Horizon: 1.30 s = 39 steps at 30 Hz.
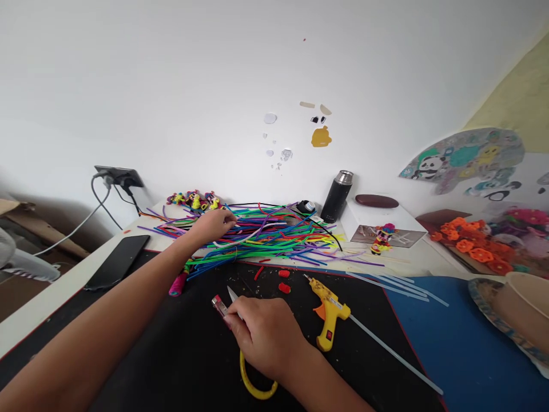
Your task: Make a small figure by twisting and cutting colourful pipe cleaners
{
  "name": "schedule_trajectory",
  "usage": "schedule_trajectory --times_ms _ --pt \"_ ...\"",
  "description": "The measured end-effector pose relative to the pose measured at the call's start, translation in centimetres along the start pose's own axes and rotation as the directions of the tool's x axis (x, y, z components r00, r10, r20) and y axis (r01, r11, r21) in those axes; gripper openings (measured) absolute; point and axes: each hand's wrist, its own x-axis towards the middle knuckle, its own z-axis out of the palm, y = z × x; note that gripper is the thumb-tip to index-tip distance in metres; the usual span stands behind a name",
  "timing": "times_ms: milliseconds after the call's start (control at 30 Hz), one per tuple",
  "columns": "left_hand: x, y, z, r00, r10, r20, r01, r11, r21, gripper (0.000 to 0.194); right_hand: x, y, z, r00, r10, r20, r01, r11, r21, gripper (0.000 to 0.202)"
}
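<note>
Pipe cleaners (pixel 266 247) in many colours lie loose in a broad heap along the table (pixel 26 320)'s far edge. As for what is done, 3 small figures (pixel 195 200) near the far left corner and 1 single figure (pixel 383 237), upright before a white box (pixel 369 214) towards the far right corner, look finished. The 2 red pieces (pixel 283 288) on the black mat (pixel 171 349) are separate and seem unattached parts, so work on those appears left over; how much, I cannot tell.

The left hand (pixel 210 226) is at the heap, its grip narrow, fingertips close together; whether a stem is between them, I cannot tell. The right hand (pixel 270 332) has its grip closed on a lighter (pixel 219 306), above the mat towards the near edge. The lighter's red end points to the far left corner, its long axis slanting back towards the near right corner. Scissors (pixel 257 393) show beneath that hand, tips towards the far edge and slightly left, yellow handle towards the near edge; whether they are held too is hidden. To their right, a yellow glue gun (pixel 330 309) lies with its nozzle towards the far left.
</note>
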Motion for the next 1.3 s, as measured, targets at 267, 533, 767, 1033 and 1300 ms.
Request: schedule_trajectory --times_ms 267,533,767,1033,1300 --pt "-3.5 -6.0 -2.7 0.984 -0.162 -0.073 0.162 0.987 -0.005 0.038 -0.1 0.2 0.4 1.0 -0.007 -0.005 0.007 1.0 0.019 0.004" --pt "-4.2 -8.0 -2.4 0.98 -0.194 -0.053 0.196 0.98 0.034 0.037 -0.1 0.0 0.3 1.0 0.002 0.026 -0.003 1.0 0.03 0.004" --pt "-3.2 -6.0 -0.2 0.995 -0.086 0.044 0.085 0.996 0.022 0.031 0.1 0.1 0.1 0.999 0.014 0.035 -0.015 1.0 0.01 0.006" --pt "-4.4 -4.6 0.5 0.995 0.047 0.089 -0.047 0.999 -0.006 0.027 0.0 0.1 0.4 0.999 0.001 0.047 -0.001 1.0 0.01 0.006" --pt "-4.1 -5.3 0.1 0.999 -0.014 -0.029 0.012 0.999 -0.053 0.033 -0.1 0.0 0.7 0.998 -0.005 0.067 0.006 1.0 -0.012 0.006"
